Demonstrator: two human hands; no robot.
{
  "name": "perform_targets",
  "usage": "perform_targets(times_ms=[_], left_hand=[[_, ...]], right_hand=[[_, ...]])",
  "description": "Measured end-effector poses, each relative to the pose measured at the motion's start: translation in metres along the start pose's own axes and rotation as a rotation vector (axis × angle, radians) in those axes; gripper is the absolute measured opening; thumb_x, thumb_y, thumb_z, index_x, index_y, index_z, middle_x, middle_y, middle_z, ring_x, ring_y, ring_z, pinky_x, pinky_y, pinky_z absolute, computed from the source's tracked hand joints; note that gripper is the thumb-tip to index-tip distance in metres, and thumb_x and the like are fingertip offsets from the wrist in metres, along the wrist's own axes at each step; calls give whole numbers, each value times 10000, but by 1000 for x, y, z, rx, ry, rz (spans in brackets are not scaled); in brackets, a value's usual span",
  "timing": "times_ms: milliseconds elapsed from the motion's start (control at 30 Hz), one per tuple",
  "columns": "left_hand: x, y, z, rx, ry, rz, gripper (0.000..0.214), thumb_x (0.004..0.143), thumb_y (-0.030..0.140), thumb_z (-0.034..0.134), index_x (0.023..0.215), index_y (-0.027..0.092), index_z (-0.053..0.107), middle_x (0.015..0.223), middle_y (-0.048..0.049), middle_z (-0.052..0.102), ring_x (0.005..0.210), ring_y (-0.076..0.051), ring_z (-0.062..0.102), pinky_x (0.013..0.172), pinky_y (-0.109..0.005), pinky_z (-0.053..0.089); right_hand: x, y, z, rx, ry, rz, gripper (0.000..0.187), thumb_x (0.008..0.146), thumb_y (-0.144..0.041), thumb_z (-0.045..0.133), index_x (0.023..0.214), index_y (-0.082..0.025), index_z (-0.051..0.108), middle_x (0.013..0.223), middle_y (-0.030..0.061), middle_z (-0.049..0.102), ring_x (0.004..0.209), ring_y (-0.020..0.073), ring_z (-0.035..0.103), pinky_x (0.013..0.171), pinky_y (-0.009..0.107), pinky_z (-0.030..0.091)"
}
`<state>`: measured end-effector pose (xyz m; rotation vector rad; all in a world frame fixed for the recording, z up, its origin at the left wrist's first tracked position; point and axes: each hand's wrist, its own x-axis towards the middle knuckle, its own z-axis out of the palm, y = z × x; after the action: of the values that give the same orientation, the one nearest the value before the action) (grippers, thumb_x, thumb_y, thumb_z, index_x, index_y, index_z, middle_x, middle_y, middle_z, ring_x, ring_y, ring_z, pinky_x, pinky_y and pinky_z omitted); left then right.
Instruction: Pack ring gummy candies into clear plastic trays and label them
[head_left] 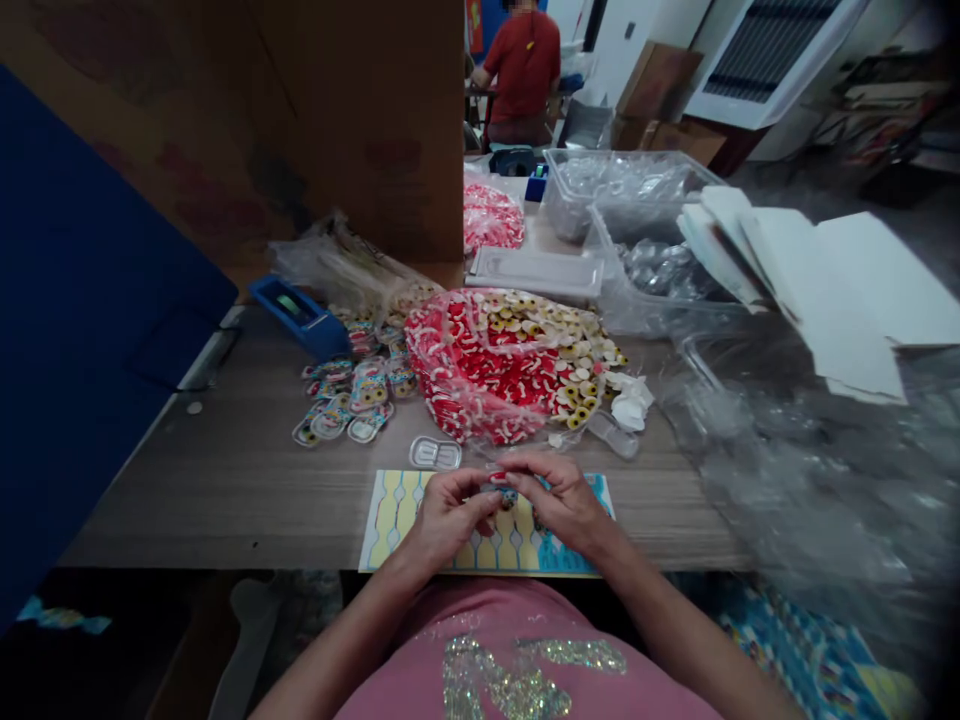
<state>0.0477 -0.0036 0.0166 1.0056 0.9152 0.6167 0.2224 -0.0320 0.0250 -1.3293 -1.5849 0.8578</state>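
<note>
My left hand (448, 515) and my right hand (559, 500) meet over a yellow and blue printed card sheet (390, 520) at the table's near edge. Both pinch one small colourful piece (505, 492) between their fingertips. A clear plastic blister shell (435, 454) lies just beyond my left hand. Behind it a clear bag of red, white and yellow small toys (502, 365) lies open. Finished packed pieces (349, 395) lie in a loose pile to the left of the bag.
A blue tape dispenser (300, 315) sits at the left rear. Clear bins of plastic shells (622, 195) and white folded boxes (810, 270) stand at the right. A cardboard wall (300, 120) rises behind. A person in a red shirt (523, 70) works farther back.
</note>
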Motion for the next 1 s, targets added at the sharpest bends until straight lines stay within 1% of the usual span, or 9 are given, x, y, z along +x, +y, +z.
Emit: perform_targets(times_ms=[100,200,300,400,533,600,700,867,1000], left_hand=[[-8,-3,-8,36,-38,-55,291,675,355,747,867,137,737,648,-20,667,444,-87,501,439,-216,423],[-12,13,-33,104,14,-17,253,676,326,743,856,149,743,703,-42,705,548,-113,571,534,-224,447],[2,53,-77,288,247,169,246,698,319,720,880,157,744,768,-52,718,612,-124,584,563,-224,434],[35,95,-120,593,449,298,319,751,347,651,971,129,730,767,-56,699,648,-164,596,593,-259,448],[67,120,-145,1174,673,357,471,756,318,663,1177,106,648,1031,-144,679,942,-281,621,826,-377,470],[65,114,-145,1232,763,457,540,780,322,650,1280,129,585,1134,-162,643,985,-277,609,863,-387,462],[44,84,-140,1005,684,505,454,822,360,610,1228,159,634,972,-92,684,771,-186,616,737,-306,483],[11,28,-123,469,544,317,345,767,355,667,1028,133,703,729,-28,649,598,-129,565,550,-231,448],[14,15,-105,142,439,171,559,699,358,721,1207,154,607,794,-3,608,512,-83,527,440,-196,421]], right_hand=[[-2,-1,0,-199,-107,-135,198,903,-180,530,985,-203,708,872,49,731,826,174,668,772,327,532],[-7,5,1,-334,-120,-172,237,918,-180,508,1087,-197,674,947,76,708,885,191,644,790,351,525],[-3,9,6,-426,-84,-204,207,928,-178,496,998,-171,690,867,73,678,803,177,615,723,316,498],[16,6,25,-615,-131,-313,213,916,-169,507,825,-163,700,774,62,635,740,173,562,683,303,427],[47,-2,61,-852,-245,-357,171,871,-164,553,760,-156,682,810,90,635,793,202,525,695,336,352],[55,-1,74,-918,-297,-346,147,846,-132,553,765,-149,675,822,104,635,803,213,511,692,351,329],[57,6,83,-919,-329,-357,121,809,-94,555,791,-142,664,828,112,627,808,220,494,682,353,315],[57,13,81,-836,-208,-340,143,834,-87,523,770,-136,641,811,103,603,799,214,476,674,333,332],[62,12,80,-719,-120,-345,199,881,-118,479,748,-158,620,798,88,592,792,212,475,693,330,367]])
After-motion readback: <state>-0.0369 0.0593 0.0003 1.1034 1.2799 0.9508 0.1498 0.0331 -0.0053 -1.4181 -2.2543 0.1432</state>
